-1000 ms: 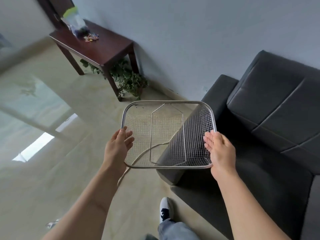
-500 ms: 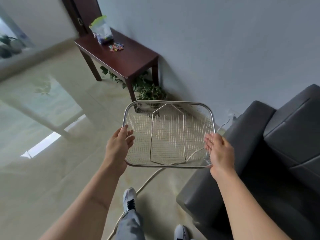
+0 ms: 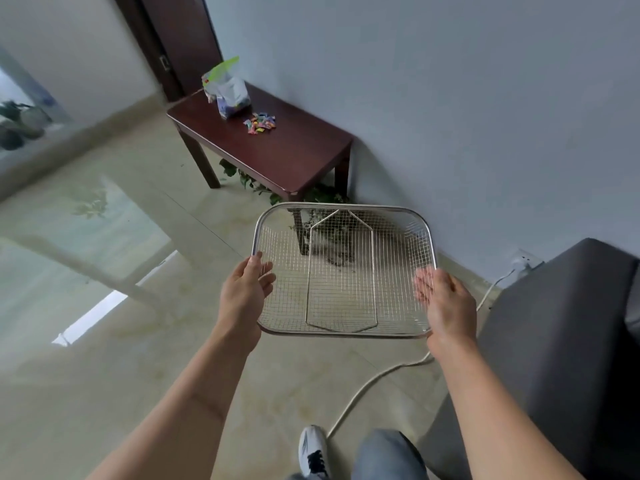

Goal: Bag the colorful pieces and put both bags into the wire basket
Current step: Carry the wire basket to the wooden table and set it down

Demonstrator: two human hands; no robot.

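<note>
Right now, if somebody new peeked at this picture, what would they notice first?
First, the shiny wire basket held up in the middle, with the left hand and right hand gripping its two sides. Next, the bright colorful pieces heaped on the dark wooden table by the wall, with a plastic bag standing just behind them.

Two hands hold one wire basket [image 3: 343, 271]: the left hand [image 3: 242, 296] grips its left rim and the right hand [image 3: 446, 306] its right rim. Beyond the grip stands one dark wooden table [image 3: 294, 157]. On it sit two clear bags [image 3: 228, 93] (huddled so close that the split is hard to read) and one small heap of colorful pieces [image 3: 260, 123], too tiny to count singly.
</note>
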